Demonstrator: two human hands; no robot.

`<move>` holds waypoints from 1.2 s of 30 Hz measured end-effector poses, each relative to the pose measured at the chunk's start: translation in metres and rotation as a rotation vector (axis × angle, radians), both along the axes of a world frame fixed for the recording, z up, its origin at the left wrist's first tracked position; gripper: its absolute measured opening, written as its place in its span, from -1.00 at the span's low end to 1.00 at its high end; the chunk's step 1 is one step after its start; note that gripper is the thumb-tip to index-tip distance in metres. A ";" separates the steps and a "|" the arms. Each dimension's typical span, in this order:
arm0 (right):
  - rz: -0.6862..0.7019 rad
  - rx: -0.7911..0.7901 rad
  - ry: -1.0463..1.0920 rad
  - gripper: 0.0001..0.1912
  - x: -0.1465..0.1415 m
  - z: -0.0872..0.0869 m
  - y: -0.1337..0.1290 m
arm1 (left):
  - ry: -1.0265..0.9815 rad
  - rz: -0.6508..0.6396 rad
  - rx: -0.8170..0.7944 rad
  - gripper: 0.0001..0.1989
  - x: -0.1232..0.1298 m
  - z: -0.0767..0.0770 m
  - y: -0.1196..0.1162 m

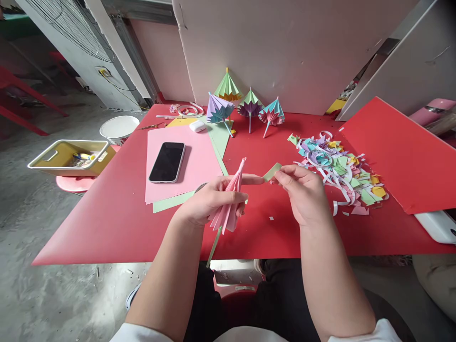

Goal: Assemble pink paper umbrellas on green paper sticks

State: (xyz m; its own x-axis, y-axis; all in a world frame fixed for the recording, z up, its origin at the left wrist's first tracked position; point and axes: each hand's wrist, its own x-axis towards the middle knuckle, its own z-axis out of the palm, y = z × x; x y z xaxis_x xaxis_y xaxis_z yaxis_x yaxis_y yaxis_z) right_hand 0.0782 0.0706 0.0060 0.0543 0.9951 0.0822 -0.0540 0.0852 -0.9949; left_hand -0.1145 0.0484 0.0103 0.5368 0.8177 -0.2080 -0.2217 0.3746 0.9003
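Observation:
Wrapped in the fingers of my left hand (pixel 213 197) is a pink pleated paper umbrella (pixel 231 206), its tip pointing up and its folds gathered. A thin green paper stick (pixel 214 248) comes out below it toward the table's front edge. My right hand (pixel 302 190) pinches a short green paper strip (pixel 272 172) between thumb and finger. The outstretched index finger of my left hand meets the strip's near end. Both hands are above the red table (pixel 270 237).
Several finished paper umbrellas (pixel 250 103) stand at the back by the wall. A phone (pixel 167 162) lies on pink paper (pixel 199 175) at left, near a white earbud case (pixel 197 126). Paper scraps (pixel 342 166) are heaped at right beside a red board (pixel 409 156). A yellow basket (pixel 60 164) sits left.

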 end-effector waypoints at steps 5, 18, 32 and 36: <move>-0.052 0.060 0.014 -0.87 -0.008 -0.003 -0.003 | 0.011 0.020 0.025 -0.61 0.004 0.000 0.000; -0.152 0.273 -0.030 -0.89 -0.039 0.001 -0.041 | -0.550 0.986 0.035 -0.87 0.002 0.017 -0.003; 0.172 0.238 -0.353 -0.91 -0.034 0.014 -0.055 | -0.555 0.957 -0.016 -0.89 0.015 0.034 -0.020; 0.136 0.328 -0.445 -0.90 -0.033 0.015 -0.054 | -0.521 0.983 0.003 -0.88 0.019 0.033 -0.022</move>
State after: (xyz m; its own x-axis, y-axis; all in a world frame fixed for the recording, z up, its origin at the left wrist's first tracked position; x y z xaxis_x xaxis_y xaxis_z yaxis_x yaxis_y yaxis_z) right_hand 0.0455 0.0162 0.0209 -0.1836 0.9090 0.3741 0.3325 0.4155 -0.8466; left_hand -0.0954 0.0264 0.0432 -0.3238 0.9353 -0.1430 -0.7720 -0.1738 0.6114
